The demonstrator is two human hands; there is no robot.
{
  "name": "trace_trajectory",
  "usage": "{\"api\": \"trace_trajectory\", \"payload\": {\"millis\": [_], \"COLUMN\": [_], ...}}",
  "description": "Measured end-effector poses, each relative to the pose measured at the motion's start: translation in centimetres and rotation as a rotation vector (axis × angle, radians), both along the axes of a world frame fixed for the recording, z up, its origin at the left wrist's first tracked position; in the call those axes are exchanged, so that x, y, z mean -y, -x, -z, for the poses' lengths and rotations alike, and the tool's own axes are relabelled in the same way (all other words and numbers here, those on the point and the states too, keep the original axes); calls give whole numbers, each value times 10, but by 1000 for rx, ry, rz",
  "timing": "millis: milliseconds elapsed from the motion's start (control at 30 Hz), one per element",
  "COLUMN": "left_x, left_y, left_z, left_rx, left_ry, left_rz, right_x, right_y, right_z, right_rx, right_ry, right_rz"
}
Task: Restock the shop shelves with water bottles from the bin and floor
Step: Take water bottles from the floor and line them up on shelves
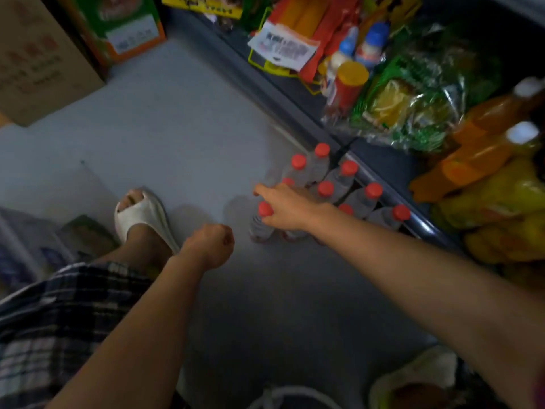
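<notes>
Several clear water bottles with red caps (324,172) stand in a cluster on the grey floor, right against the foot of the dark shelf (380,178). My right hand (287,206) reaches down over the near side of the cluster. Its fingers lie beside and over the nearest bottle (262,221), touching its red cap; a firm grip is not plain. My left hand (211,245) hangs above the bare floor to the left of the bottles, fingers curled into a loose fist with nothing in it.
The shelf at the right carries orange drink bottles (486,137), green snack packets (413,107) and yellow bags (507,208). Cardboard boxes (44,60) stand at the far left. My foot in a white slipper (141,214) is on the floor left of the hands.
</notes>
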State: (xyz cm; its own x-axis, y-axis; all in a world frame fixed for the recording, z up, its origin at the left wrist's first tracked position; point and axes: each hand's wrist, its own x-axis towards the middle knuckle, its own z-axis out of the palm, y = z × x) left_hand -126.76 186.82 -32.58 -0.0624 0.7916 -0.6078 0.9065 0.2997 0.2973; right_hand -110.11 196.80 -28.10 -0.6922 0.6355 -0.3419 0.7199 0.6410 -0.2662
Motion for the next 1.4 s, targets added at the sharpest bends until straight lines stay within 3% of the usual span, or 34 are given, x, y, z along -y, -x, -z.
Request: {"api": "trace_trajectory", "payload": {"millis": [200, 567, 1067, 1400], "left_x": [5, -1, -41, -83], "left_y": [-4, -10, -40, -119], "left_z": [17, 6, -128, -254], "left_rx": [10, 0, 0, 97], "left_ry": [62, 24, -411, -766], "left_rz": [25, 65, 173, 353], "right_x": [0, 2, -6, -4], "right_y": [3, -3, -70, -159], "right_z": [15, 7, -170, -316], "right_rx": [71, -146, -439, -586], "right_ry": [-21, 108, -95, -305], "right_rz": [-74, 30, 281, 402]}}
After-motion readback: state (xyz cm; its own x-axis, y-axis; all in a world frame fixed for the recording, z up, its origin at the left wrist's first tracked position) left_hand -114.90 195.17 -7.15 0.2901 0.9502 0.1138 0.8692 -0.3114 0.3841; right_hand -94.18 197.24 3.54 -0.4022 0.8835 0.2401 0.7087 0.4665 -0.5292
